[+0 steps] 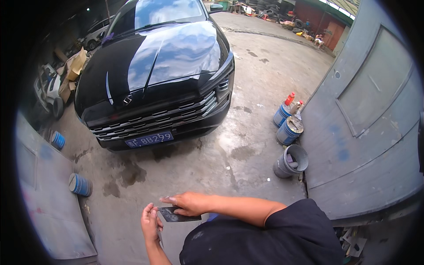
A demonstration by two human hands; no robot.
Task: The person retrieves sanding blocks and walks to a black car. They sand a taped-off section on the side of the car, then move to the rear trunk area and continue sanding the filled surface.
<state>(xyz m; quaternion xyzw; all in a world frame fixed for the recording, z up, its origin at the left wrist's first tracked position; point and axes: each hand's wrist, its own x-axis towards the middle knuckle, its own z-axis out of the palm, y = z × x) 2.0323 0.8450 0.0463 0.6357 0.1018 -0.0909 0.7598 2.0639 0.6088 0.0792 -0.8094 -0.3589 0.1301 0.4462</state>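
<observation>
At the lower middle, my right hand (189,203) lies over a dark, flat, four-cornered sheet (170,214) with pale dusty smudges, and grips it. The fingers of that hand point left and look dusty. Just left of the sheet is my left hand (151,219), its fingers curled in close to the sheet's upper left corner. A thin pale edge shows below the left fingers; what it belongs to I cannot make out. Both hands are in front of my dark shirt (260,240).
A black car (154,84) faces me beyond the hands. At right stand blue paint buckets (290,130), a red-capped bottle (289,98) and a grey bucket (291,161) beside a grey metal door (366,101). Blue buckets (80,184) stand at left by another panel (48,194).
</observation>
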